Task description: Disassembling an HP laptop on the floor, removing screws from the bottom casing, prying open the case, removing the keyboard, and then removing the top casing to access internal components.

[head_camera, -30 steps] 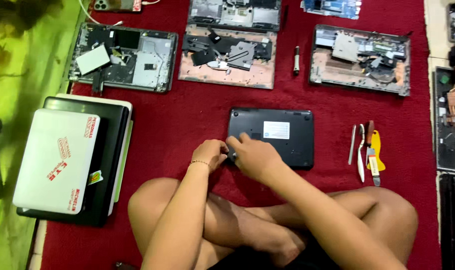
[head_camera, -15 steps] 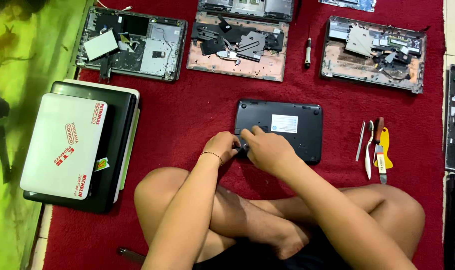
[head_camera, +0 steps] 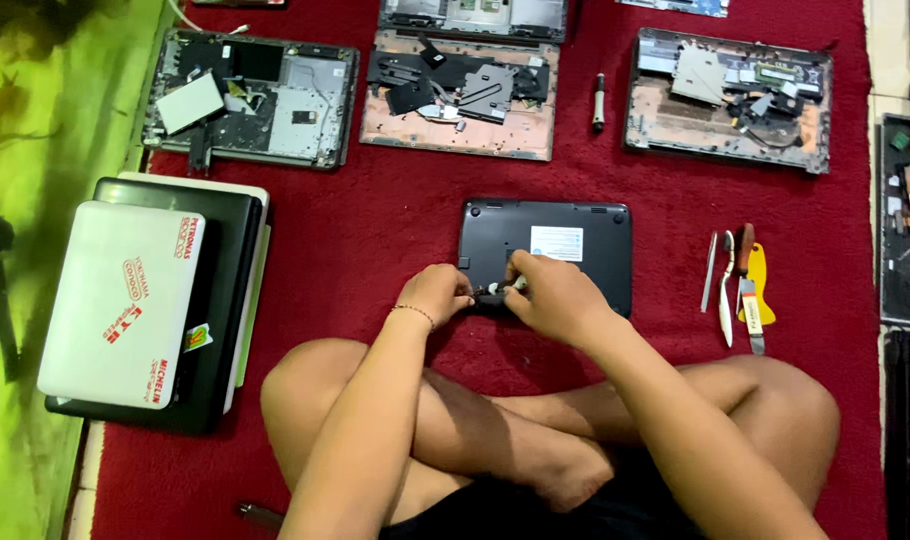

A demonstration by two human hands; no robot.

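A small dark grey laptop (head_camera: 565,228) lies upside down on the red carpet (head_camera: 375,230) in front of my crossed legs. My left hand (head_camera: 437,293) rests at its near left corner with the fingers curled. My right hand (head_camera: 553,296) grips a small light-coloured tool (head_camera: 497,290) whose tip touches that corner. What exactly the left fingers pinch is hidden.
Three opened laptop chassis (head_camera: 250,95) (head_camera: 460,90) (head_camera: 730,95) lie along the far side. A stack of closed laptops, white one (head_camera: 120,300) on top, sits at the left. Hand tools with a yellow pry piece (head_camera: 740,285) lie at the right. More parts line the right edge (head_camera: 905,230).
The view has shifted slightly, so everything sits lower in frame. Both hands stay at the laptop's near left corner with small finger movements only.
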